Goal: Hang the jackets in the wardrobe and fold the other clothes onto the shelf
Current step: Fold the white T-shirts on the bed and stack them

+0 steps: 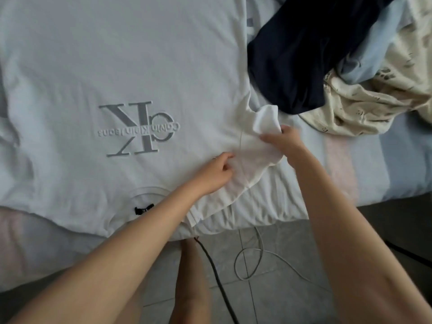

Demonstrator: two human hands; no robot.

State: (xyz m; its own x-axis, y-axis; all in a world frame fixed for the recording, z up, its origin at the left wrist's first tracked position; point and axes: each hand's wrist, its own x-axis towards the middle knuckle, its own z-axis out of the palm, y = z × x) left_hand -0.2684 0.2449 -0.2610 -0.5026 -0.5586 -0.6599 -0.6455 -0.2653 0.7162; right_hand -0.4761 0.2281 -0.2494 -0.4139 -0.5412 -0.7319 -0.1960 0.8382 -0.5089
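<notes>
View from above the near edge of a bed with a pale striped sheet. A white cotton T-shirt with a grey printed logo lies spread flat on the bed, front up, its collar toward the person. Its sleeve on the person's right is being turned inward over the body of the shirt.

The right hand pinches the bunched cuff between thumb and fingers, wrist raised slightly, forearm reaching in from the lower right. The left hand rests with curled fingers on the shoulder seam, apparently pinning the fold line; whether it grips cloth or only presses cannot be told.

The fabric looks thin, light and limp. It will likely sag and wrinkle wherever unsupported, so hems, seams and corners are the sensible places to hold, with the bed bearing the rest.

Beyond the sleeve lie a dark navy garment, a light blue cloth and a crumpled cream patterned fabric, all unfolded. A white cable and a black cable trail across the tiled floor.
</notes>
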